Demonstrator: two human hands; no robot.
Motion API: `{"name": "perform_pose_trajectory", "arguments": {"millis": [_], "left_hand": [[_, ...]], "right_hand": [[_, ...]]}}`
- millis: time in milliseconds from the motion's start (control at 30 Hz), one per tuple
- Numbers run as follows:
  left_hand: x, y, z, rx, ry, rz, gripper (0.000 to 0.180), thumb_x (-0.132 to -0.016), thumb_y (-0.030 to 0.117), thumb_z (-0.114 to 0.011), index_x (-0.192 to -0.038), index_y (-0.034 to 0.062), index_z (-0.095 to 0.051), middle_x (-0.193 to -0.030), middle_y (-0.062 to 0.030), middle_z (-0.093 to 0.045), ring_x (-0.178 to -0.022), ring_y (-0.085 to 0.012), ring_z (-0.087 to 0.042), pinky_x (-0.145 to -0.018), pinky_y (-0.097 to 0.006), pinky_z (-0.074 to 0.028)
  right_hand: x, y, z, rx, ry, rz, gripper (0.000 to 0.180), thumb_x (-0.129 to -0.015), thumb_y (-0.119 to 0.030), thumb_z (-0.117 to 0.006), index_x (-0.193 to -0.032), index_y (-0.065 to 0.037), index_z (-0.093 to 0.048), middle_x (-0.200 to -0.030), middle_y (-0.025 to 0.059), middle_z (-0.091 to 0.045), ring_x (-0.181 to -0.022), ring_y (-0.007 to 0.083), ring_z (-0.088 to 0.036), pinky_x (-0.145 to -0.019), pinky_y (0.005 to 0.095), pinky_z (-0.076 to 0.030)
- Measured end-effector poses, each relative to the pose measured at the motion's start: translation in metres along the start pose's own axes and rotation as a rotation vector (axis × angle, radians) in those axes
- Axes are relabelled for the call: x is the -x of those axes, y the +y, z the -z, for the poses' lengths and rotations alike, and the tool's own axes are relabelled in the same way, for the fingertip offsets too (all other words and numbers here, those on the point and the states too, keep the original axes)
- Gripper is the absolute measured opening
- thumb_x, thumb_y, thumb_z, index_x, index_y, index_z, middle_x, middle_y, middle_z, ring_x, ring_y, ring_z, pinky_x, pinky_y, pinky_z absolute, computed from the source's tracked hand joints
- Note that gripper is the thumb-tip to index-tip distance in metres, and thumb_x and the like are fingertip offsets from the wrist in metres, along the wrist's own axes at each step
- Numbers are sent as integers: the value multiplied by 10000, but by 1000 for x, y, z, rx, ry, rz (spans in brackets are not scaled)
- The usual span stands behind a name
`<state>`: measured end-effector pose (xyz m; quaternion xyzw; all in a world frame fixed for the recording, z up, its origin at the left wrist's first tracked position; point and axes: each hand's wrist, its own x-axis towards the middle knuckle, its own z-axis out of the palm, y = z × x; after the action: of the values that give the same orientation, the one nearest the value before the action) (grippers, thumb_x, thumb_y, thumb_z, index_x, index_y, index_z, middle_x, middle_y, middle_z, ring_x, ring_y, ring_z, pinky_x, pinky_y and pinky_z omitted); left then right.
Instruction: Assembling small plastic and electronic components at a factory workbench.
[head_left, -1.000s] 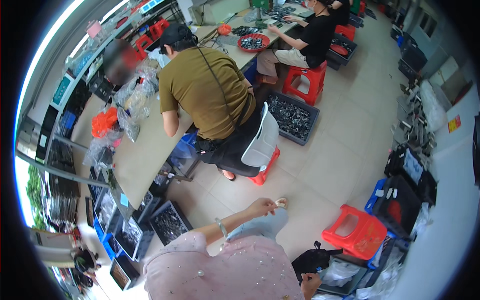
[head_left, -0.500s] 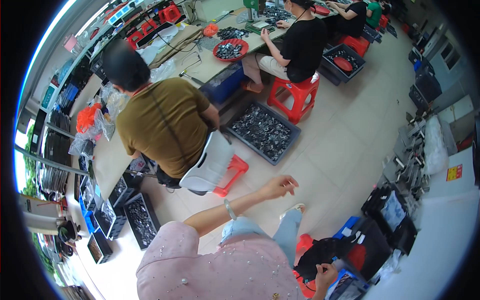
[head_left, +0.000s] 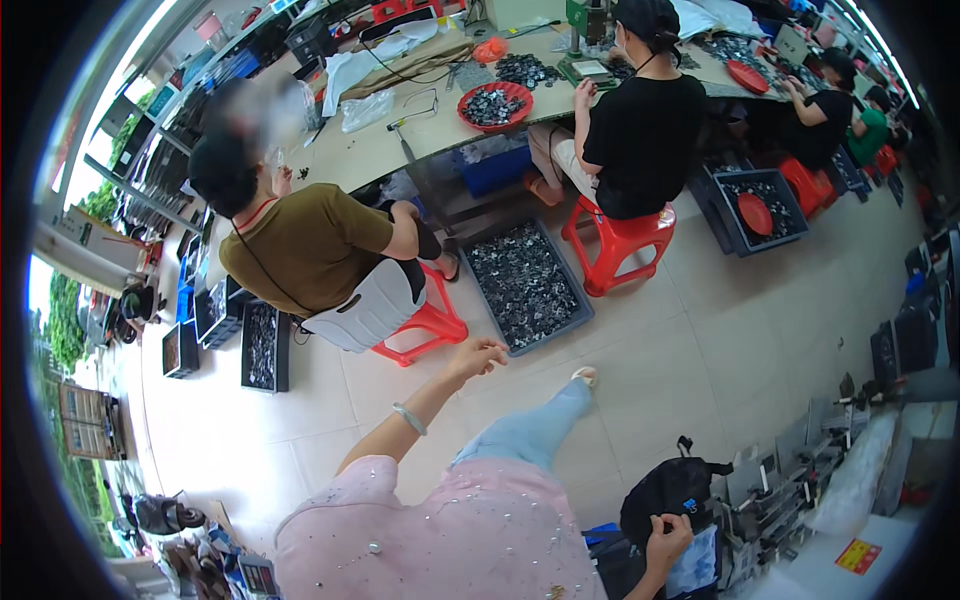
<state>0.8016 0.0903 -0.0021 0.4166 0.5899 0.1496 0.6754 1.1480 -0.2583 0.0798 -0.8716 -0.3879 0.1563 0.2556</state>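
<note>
Left arm stretches forward, its hand (head_left: pixel 478 356) loosely spread and empty over the floor beside a parts crate (head_left: pixel 527 286); right hand (head_left: pixel 667 541) grips a black bag (head_left: pixel 668 494).

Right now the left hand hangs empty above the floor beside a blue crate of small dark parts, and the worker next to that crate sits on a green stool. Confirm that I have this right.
Not quite: the stool is red, not green, as the head view shows. The rest stands: the left hand hangs empty above the floor, beside the blue crate of small dark parts.
</note>
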Motion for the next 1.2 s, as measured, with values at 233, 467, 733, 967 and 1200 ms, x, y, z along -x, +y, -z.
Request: {"name": "perform_pose_trajectory", "arguments": {"millis": [233, 467, 733, 967, 1200], "left_hand": [[-94, 109, -151, 76, 72, -36, 220, -898, 163, -541, -1051, 38, -636, -827, -25, -664, -574, -56, -501, -538, -198, -416], [-130, 150, -261, 159, -25, -93, 268, -881, 165, -558, -1117, 42, -592, -826, -26, -656, -607, -60, -501, -555, -208, -420], [-56, 59, -301, 459, 462, 175, 243, -902, 143, -521, -1090, 20, -615, -839, -64, -675, -604, -69, -530, -528, -204, -414], [-7, 26, -262, 647, 715, 118, 240, -908, 139, -514, -1099, 22, -600, -830, -66, -673, -575, -54, -516, -502, -190, -399], [-84, 56, -115, 353, 705, -68, 236, -888, 118, -523, -1080, 3, -600, -793, -69, -675, -558, -73, -532, -521, -210, -434]], "right_hand": [[-179, 52, 65, 68, -42, 6, 168, -665, -47, -756, -701, 45, -621, -697, 153, -550, -637, 325, -555, -577, 394, -440], [-351, 101, 71, 38, -347, 167, 181, -682, -72, -752, -718, 46, -620, -729, 181, -533, -684, 375, -547, -604, 459, -417], [-492, 83, 40, 104, -640, 517, 136, -665, -42, -740, -690, 27, -625, -721, 179, -560, -691, 370, -571, -620, 446, -444], [-524, 3, -6, 89, -817, 756, 124, -684, -42, -732, -705, 24, -629, -720, 165, -570, -658, 349, -586, -605, 430, -458], [-500, -96, -51, 37, -802, 782, 114, -695, -31, -727, -714, 21, -627, -727, 153, -566, -638, 328, -583, -574, 397, -458]]}}
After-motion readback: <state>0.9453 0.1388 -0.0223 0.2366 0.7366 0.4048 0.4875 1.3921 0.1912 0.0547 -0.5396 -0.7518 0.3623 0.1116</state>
